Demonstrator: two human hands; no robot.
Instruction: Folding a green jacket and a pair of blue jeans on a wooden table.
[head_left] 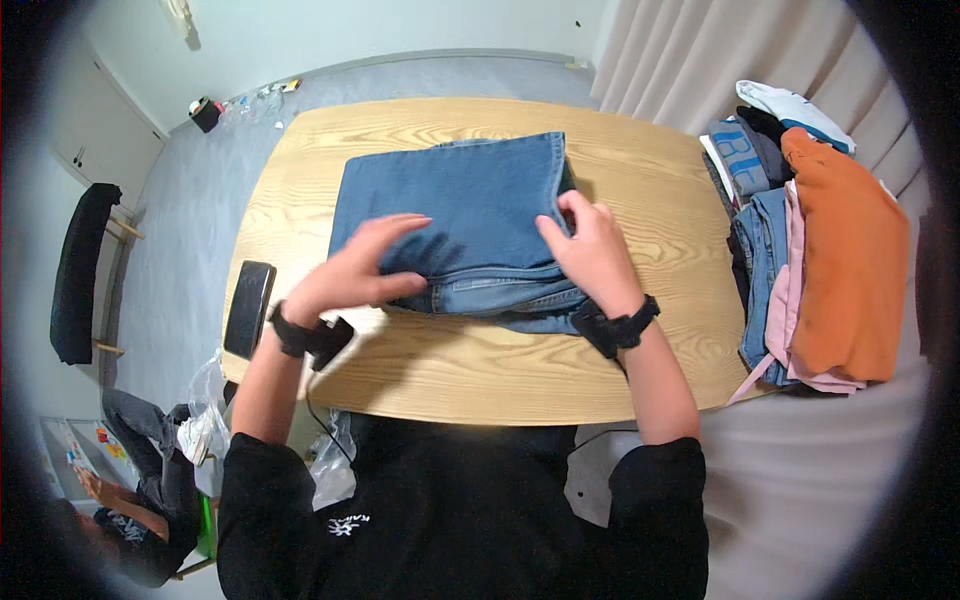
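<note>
A pair of blue jeans point(450, 205), folded into a rough rectangle, lies on the wooden table point(420, 375) in front of me. The waistband side with its seams faces me, and a layer of denim sticks out a little below it. My left hand point(350, 270) hovers at or lightly touches the near left part of the jeans, fingers and thumb spread. At the right edge of the fold is my right hand point(597, 250), its thumb on top of the denim and its fingers curled at the edge. The undersides of those fingers are hidden.
A black phone point(249, 308) lies at the table's left edge. To the right stands a stack of folded clothes with an orange garment point(845, 260) on it. Another person point(150, 500) sits at the lower left. A black bench point(85, 270) stands beyond the table's left side.
</note>
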